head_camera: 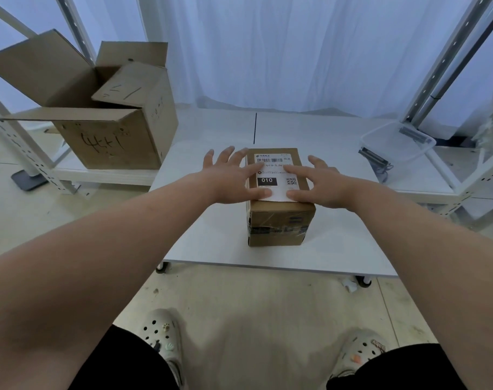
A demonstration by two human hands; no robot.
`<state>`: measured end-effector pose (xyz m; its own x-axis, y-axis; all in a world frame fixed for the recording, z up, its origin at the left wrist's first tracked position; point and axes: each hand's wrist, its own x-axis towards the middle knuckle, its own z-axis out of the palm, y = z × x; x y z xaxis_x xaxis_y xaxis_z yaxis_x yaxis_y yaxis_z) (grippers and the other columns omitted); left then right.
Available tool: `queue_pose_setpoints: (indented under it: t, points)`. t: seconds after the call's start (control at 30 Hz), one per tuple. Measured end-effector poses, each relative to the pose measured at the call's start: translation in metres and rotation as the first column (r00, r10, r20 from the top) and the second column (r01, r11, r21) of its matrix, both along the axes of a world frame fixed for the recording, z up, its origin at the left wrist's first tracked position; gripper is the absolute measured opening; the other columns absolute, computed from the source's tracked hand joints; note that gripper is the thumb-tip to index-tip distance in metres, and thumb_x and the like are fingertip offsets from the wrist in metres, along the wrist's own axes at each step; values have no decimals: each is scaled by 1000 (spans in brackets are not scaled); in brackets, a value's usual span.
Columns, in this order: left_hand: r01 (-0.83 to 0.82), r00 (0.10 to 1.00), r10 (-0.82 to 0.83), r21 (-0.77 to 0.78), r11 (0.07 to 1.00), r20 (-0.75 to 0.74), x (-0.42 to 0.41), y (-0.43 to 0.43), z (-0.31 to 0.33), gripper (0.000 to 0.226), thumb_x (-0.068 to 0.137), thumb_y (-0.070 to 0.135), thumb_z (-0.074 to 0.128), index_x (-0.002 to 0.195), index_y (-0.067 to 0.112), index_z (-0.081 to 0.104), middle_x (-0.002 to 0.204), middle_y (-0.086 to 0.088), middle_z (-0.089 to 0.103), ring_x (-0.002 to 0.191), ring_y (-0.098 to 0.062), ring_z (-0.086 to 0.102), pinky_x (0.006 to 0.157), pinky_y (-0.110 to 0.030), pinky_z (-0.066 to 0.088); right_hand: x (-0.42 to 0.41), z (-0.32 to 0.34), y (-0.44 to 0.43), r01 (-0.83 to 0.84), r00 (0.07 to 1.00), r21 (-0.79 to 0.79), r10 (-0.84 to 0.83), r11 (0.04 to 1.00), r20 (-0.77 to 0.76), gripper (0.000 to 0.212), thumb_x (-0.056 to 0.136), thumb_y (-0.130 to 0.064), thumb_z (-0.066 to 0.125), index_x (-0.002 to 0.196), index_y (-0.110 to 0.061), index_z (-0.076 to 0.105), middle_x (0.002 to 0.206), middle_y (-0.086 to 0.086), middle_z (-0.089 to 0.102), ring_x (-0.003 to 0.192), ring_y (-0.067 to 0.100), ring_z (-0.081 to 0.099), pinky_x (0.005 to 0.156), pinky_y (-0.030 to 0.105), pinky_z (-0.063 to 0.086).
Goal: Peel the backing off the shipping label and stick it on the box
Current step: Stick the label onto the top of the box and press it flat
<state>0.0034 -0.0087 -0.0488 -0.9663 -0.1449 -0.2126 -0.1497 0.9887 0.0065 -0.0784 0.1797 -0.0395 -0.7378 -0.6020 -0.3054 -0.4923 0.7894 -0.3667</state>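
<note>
Pressing flat, the left hand and right hand lie open with fingers spread on the white printed shipping label, which already sits on top of the small brown cardboard box at the middle of the white table. Smoothing outward from the centre toward each edge, especially the near edge overhanging the box's front, should likely seat it without bubbles.

The white shipping label on top of the small cardboard box shows "010" in white on a black block, a barcode above partly covered characters reading "010-L30", and a QR code. The open carton bears handwritten marks, illegible.
</note>
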Motion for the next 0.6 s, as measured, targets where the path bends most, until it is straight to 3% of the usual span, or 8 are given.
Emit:
queue_pose_setpoints:
  t: [0.13,0.3,0.37,0.47,0.6]
  points:
    - [43,999,-44,48,998,8,-2,4,0,84,78,78,32,149,40,5,161,0,-8,147,-25,-13,115,-55,-10,5,1,-8,-94,994,22,96,995,-62,66,89,-49,53,145,-45,18,159,-1,-1,144,34,4,115,52,12]
    - [4,998,-11,111,994,68,0,-15,0,95,70,83,40,147,45,1,161,1,-7,147,-24,-12,116,-54,-7,-2,-3,2,-32,999,44,32,999,2,66,88,-55,50,144,-49,16,160,0,-4,146,34,0,116,56,8]
    - [5,997,-17,154,988,74,0,-17,-1,94,73,80,41,148,42,-1,161,1,-4,148,-24,-6,117,-51,0,-1,-4,-3,-114,988,107,124,988,-91,58,92,-52,43,144,-49,16,160,-2,-4,146,32,-3,116,59,4]
    - [-39,988,-18,368,929,150,1,-15,-3,96,79,69,47,149,37,-10,161,0,6,147,-24,12,118,-41,14,11,-6,-22,-329,914,163,357,930,-192,52,99,-40,27,148,-37,11,160,-6,-2,147,20,-8,118,50,-9]
    - [-69,981,-17,434,898,191,-1,-15,-7,99,82,63,51,147,34,-17,160,-2,15,144,-24,23,117,-37,21,11,-10,-34,-322,911,176,355,930,-211,53,101,-37,17,151,-27,-1,160,-8,-2,148,12,-3,119,41,-12]
